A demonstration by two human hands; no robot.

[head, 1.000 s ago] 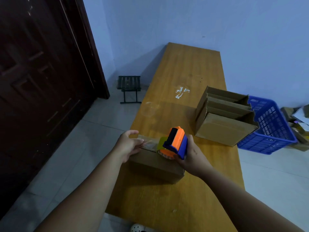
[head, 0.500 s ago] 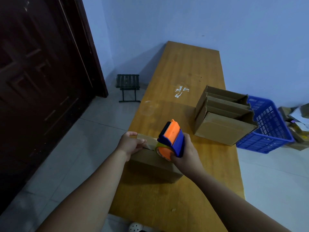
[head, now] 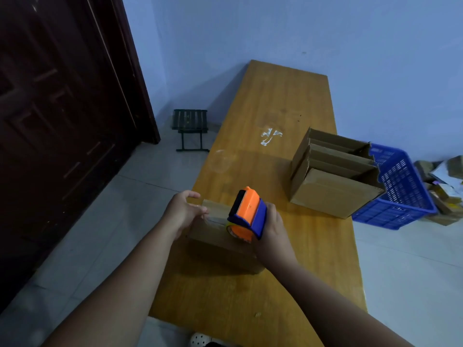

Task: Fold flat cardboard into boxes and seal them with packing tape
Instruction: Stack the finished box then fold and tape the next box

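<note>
Right now you are midway through sealing one box (head: 220, 246), which sits at the left edge of the bench (head: 275, 101), toward the near end. It is already folded up and its top flaps are shut. A strip of clear tape (head: 216, 218) lies along the top seam from the left end to the tape dispenser (head: 248, 214), so I judge about half the seam is covered. You have yet to run the tape to the right end, take it down over that side and cut it.

Your left hand (head: 184, 214) lies against the box's left end with fingers fairly straight on top, over the start of the tape, and the thumb out by the far corner. Your right hand (head: 271, 226) is wrapped round the dispenser, which rests on the box top. The two hands are apart, with the taped stretch between them.

The box's long axis runs from the left edge of the bench inward, slanting a little toward the near edge, and the seam follows it. The dispenser's black toothed end points toward the far left, so pulling it to your right fits that line.

By the right edge stands a group of folded boxes (head: 330, 191), tops open. Whether their undersides are taped you cannot tell from here. No flat cardboard shows on the bench.
</note>
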